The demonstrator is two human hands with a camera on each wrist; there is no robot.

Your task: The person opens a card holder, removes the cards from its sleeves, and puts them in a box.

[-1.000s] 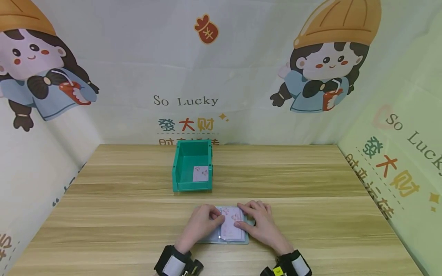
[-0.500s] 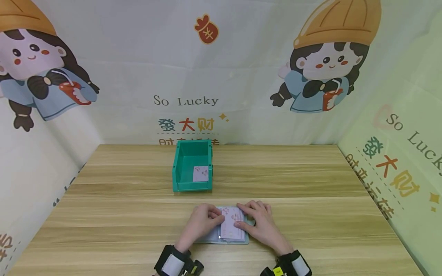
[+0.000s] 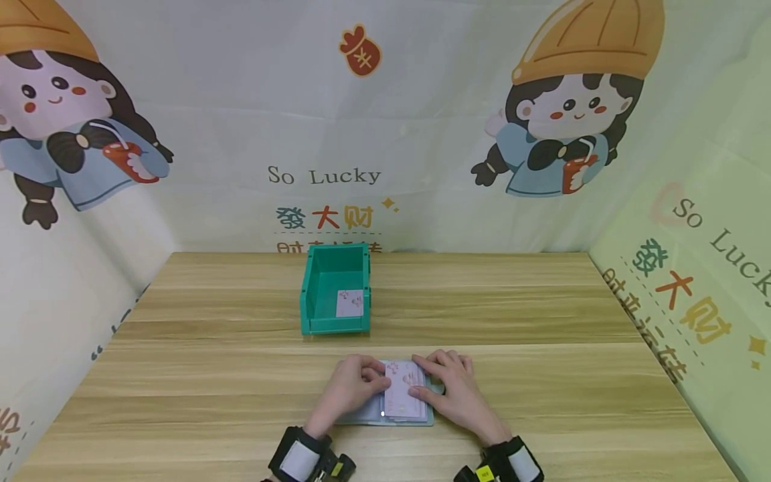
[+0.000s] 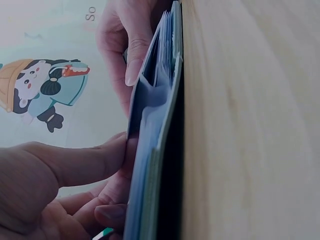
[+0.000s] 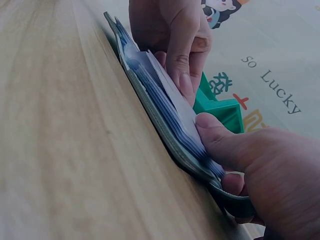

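A card holder (image 3: pixel 361 416) with a pale blue-green cover lies spread on the table, its clear sleeves (image 4: pixel 162 75) stacked inside. On its right side shows a pale pink card (image 3: pixel 400 395) with a small floral print. My left hand (image 3: pixel 354 383) pinches the card's left edge between thumb and fingers, and in the left wrist view that edge stands lifted off the sleeves beneath. From the other side my right hand (image 3: pixel 453 389) holds the card holder, its thumb on the card and its fingers by the right edge. The cover's strap (image 5: pixel 232 200) passes by those fingers.
Behind the card holder a green bin (image 3: pixel 334 326) stands on the wooden table (image 3: pixel 512 301), with a similar pink card (image 3: pixel 350 303) inside. A printed cloth (image 3: pixel 434 134) hangs along the table's back and sides.
My left hand has shifted very slightly left, and the pink card's left edge has moved a little with it. The right hand and the bin have stayed in place.
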